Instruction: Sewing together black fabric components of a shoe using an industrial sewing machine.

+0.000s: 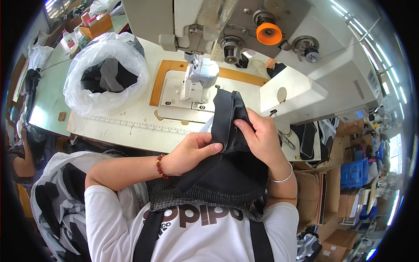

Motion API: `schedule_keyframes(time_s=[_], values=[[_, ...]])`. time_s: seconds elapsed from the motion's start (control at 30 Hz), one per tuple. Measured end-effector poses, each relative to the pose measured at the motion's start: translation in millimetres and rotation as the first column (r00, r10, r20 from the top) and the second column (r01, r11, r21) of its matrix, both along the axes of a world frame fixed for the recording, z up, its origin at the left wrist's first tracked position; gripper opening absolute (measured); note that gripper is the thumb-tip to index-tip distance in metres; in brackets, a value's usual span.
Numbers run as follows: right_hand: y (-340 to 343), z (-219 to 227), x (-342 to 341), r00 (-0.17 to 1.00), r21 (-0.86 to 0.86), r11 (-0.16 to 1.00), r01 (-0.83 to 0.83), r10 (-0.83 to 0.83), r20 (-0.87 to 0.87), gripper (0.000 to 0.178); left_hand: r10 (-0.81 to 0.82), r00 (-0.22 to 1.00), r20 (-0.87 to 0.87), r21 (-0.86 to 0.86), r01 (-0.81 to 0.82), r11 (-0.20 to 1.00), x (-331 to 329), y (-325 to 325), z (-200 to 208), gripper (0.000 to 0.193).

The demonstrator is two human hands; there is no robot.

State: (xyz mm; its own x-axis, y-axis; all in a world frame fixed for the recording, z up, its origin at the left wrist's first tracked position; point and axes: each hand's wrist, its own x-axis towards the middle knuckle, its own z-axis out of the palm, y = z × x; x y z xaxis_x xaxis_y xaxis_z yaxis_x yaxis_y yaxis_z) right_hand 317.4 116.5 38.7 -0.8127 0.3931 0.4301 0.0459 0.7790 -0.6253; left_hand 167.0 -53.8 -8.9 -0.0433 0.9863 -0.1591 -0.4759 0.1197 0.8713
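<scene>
A black sewn fabric piece [227, 174] with a long seam and a gathered lower edge hangs between my hands, above my lap. My left hand [192, 153], with a red bead bracelet at the wrist, pinches its left side near the seam, thumb on top. On the other side, my right hand [262, 137], with a silver bangle at the wrist, grips the upper part, thumb pressed on the cloth. The fingers behind the fabric are partly hidden. Just beyond the cloth's top end stands the sewing machine's post bed [198, 81], apart from it.
A white plastic bag [104, 98] of dark cloth stands at the table's left. Another large bag [65, 196] of black and grey pieces sits lower left. The machine head [174, 22] overhangs the far side. Scissors [286, 139] lie right, near cardboard boxes [316, 190]. Another person's arm [22, 161] shows far left.
</scene>
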Motion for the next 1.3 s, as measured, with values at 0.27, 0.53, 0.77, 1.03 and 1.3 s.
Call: schedule_keyframes(time_s=[0.27,0.53,0.77,1.03,1.3], values=[[-3,-11,8,0.999,-0.033,0.998,0.047,-0.047,0.001,0.019,-0.05,0.784,-0.619,-0.083,-0.002,0.997,-8,3,2,0.032],[-50,-31,78,0.87,0.152,0.974,0.17,-0.076,-0.487,0.078,-0.053,0.927,-0.372,-0.065,0.031,0.997,-17,25,40,0.026],[-90,-69,145,0.897,0.093,0.936,0.338,-0.291,-0.332,0.064,-0.127,0.971,-0.205,-0.145,0.098,0.985,29,49,67,0.028],[-93,-39,280,0.645,-0.21,0.676,0.706,-0.737,-0.204,0.018,-0.511,0.792,-0.334,-0.125,0.5,0.857,74,59,72,0.042],[-83,-47,414,0.371,-0.063,0.367,0.928,-0.925,0.084,0.014,-0.491,0.711,-0.503,-0.196,0.459,0.866,45,59,69,0.019]])
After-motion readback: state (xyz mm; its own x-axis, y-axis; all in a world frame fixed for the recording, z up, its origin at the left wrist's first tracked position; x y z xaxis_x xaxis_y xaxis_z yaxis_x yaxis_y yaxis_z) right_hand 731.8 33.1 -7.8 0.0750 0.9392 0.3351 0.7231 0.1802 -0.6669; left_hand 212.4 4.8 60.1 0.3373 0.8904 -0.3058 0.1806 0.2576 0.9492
